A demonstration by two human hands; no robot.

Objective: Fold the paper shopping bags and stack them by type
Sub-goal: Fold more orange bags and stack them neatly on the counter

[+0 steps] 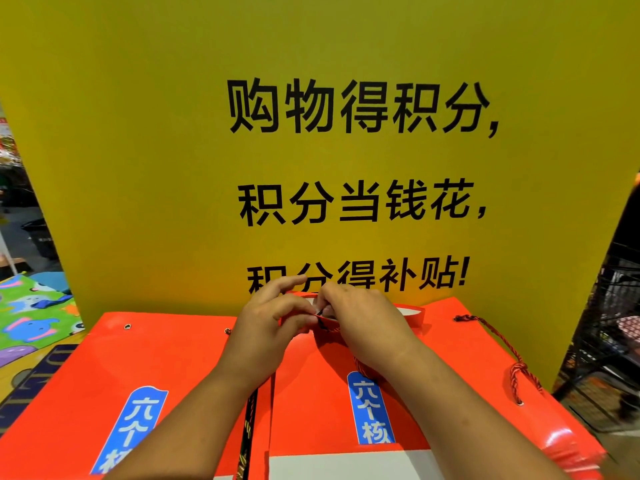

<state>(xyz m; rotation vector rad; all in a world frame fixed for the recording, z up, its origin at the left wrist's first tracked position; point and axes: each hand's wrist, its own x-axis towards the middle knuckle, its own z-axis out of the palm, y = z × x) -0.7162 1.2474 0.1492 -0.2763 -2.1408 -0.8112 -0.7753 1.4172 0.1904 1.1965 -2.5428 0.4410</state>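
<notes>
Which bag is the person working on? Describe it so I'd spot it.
Under the big yellow sign lie two orange bags. It is the right bag: unlike the left bag, a twisted red cord runs along its right edge.

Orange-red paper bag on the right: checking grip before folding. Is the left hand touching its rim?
Touching. Head view: left hand pinches the right orange-red paper bag at its rim.

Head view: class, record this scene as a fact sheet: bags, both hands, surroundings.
Bags: two orange-red paper bags side by side, left bag lying flat, right bag open at its top
Left hand: pinches right bag's top rim
Right hand: pinches the same rim
Handle: twisted cord handle on right bag
Backdrop: yellow sign, black lettering
Left edge: animal-print mat
</notes>
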